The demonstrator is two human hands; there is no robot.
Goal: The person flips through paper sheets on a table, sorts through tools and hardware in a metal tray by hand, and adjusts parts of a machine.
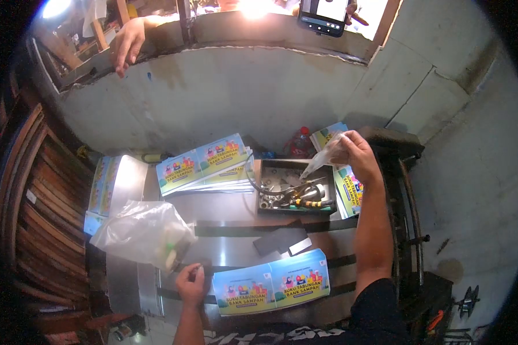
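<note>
My right hand [355, 155] pinches a small clear plastic bag [323, 160], its lower end hanging over a black-rimmed box [334, 214]. Inside the box lie pliers [313, 203] with yellow-and-black handles, small metal parts and other tools. Down at the near left, my left hand [190, 283] has its fingers curled together; whatever they may hold is hidden. Beside it stands a larger translucent plastic bag [138, 233] with pale and green contents. A printed sheet of booklet covers [271, 283] lies just right of my left hand.
More printed covers [204, 164] are stacked at the back, others [101, 187] at the left. Dark and white small blocks [282, 241] rest mid-table. A red-capped bottle [302, 142] stands behind the box. Through the window, another person's hand [129, 45] hangs over the ledge; a phone [322, 17] is held up.
</note>
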